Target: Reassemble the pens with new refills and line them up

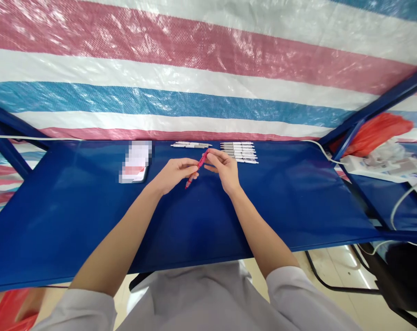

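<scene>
Between both hands, above the blue tabletop, a pink-red pen is held at a slant, its lower end pointing toward me and to the left. My left hand pinches the pen around its middle with thumb and fingers. At its upper end, the thumb and index finger of my right hand close on it. Just behind the hands lie a few white and grey pens. A row of several more white and grey pens sits beside my right hand, partly hidden by it.
A phone-like item, partly blurred out, lies at the back left. Striped plastic sheeting hangs behind the table. Blue metal bars rise at the sides. To the right are a white power strip, cables and a red plastic bag.
</scene>
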{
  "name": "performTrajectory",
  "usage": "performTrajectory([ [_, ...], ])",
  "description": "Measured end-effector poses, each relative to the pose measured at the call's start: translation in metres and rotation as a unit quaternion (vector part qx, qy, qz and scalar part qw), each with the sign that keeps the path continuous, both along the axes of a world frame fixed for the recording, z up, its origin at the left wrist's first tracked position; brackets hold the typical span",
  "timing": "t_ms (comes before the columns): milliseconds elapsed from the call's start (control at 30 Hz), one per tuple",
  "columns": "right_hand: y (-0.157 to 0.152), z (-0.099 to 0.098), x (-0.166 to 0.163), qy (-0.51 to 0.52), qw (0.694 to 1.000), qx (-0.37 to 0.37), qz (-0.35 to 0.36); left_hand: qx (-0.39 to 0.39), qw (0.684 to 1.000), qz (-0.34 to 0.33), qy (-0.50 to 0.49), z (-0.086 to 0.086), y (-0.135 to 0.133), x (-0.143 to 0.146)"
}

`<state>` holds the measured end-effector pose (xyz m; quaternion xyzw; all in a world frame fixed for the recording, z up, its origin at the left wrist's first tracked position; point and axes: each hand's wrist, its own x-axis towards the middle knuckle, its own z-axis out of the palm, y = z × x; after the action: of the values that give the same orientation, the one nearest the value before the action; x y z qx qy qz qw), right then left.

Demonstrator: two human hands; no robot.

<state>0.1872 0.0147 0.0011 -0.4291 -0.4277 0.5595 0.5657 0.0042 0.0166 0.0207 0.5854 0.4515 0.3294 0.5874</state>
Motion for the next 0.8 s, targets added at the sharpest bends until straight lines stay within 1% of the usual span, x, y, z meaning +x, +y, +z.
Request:
performTrajectory([
  [67,0.000,0.003,-0.003,0.039,0.999,-0.010,0.008,-0.026,0.999,-0.006,-0.035,-0.003,-0.002,0.000],
  [133,0.002,0.003,-0.007,0.059,0.998,-0.009,0.002,-0.034,0.998,0.001,-0.049,-0.006,-0.003,0.000],
  [300,0.014,-0.003,-0.018,0.091,0.993,-0.012,-0.070,0.024,0.998,0.062,-0.001,-0.015,0.000,0.008],
  [400,0.019,-0.006,-0.021,0.108,0.989,-0.020,-0.099,0.031,0.997,0.072,-0.010,-0.023,0.002,0.013],
  [567,0.021,-0.012,-0.020,0.117,0.987,-0.027,-0.109,0.005,0.998,0.047,-0.033,-0.033,0.005,0.013],
  [800,0.021,-0.015,-0.020,0.107,0.986,-0.037,-0.123,-0.030,0.998,0.002,-0.046,-0.030,0.005,0.008],
])
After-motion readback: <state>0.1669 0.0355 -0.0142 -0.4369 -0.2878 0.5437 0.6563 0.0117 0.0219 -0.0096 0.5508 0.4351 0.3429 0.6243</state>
